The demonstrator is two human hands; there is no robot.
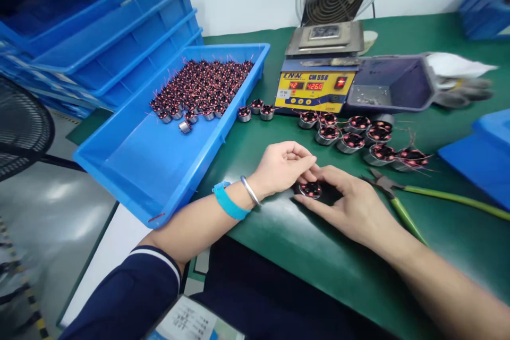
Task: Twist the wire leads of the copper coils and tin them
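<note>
A small wound motor stator (309, 190) with copper coils and a black core is on the green table in front of me. Around it curve the thumb and fingers of my right hand (353, 202), which grips it by its sides. My left hand (283, 167) is just above and to the left, its fingertips pinched together at the stator's far edge. Whatever lies between those fingertips is hidden. Beyond my hands, several similar stators (353, 141) stand in loose rows, some with thin wire ends sticking out. Green-handled cutting pliers (384, 183) lie to the right of my right hand.
A blue tray (159, 143) holding many stators stands at left, beside stacked blue bins (131, 37). Behind my hands is a yellow-fronted solder pot (314, 90) with lit digits, next to a dark plastic bin (398, 82). A fan (24, 122) is at far left.
</note>
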